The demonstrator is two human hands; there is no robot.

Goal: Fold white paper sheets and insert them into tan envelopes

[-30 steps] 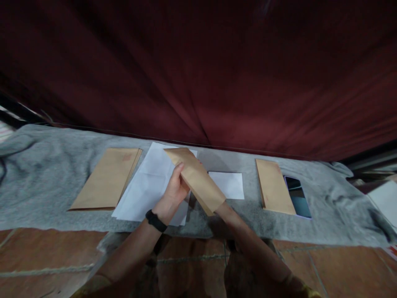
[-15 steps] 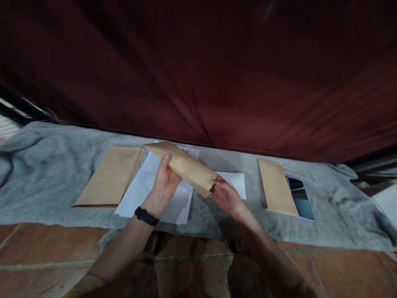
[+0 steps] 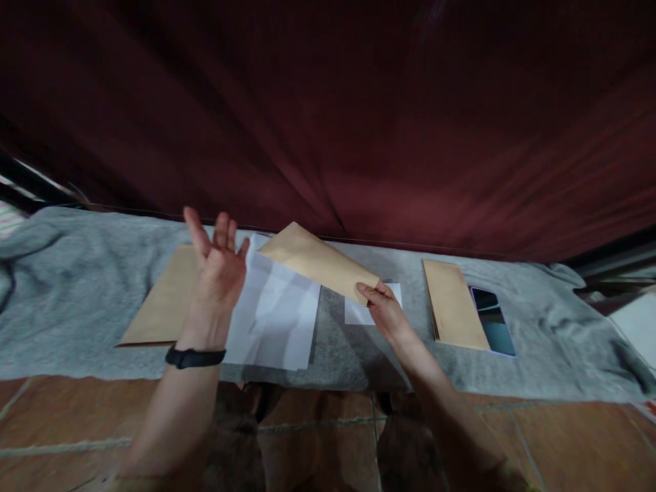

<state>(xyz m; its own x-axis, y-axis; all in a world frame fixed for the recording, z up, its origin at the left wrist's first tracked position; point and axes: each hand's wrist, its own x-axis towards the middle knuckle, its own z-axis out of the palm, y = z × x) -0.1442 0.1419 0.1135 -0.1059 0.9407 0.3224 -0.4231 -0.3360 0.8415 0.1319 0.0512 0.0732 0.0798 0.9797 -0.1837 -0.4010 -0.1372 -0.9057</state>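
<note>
My right hand (image 3: 383,304) pinches one end of a brown paper envelope (image 3: 320,260), thumb on top. The envelope is held slantwise above the white sheets and a small white paper. My left hand (image 3: 218,270) is raised with its fingers spread and nothing in it, a black band around the wrist. Below and behind it lies a stack of larger brown envelopes (image 3: 161,301), partly hidden by this hand. Between the hands, white paper sheets (image 3: 277,321) lie in a loose pile. Under the held envelope's right end is the small white paper (image 3: 356,314).
To the right, a stack of smaller brown envelopes (image 3: 454,307) lies against a phone (image 3: 493,321). Everything rests on a grey cloth (image 3: 558,342). A dark red curtain (image 3: 328,123) hangs along the far edge, and tiled floor (image 3: 76,417) lies on the near side.
My left hand has let go of the envelope and moved left, opening its fingers. My right hand, earlier at the envelope's end, now grips that end alone.
</note>
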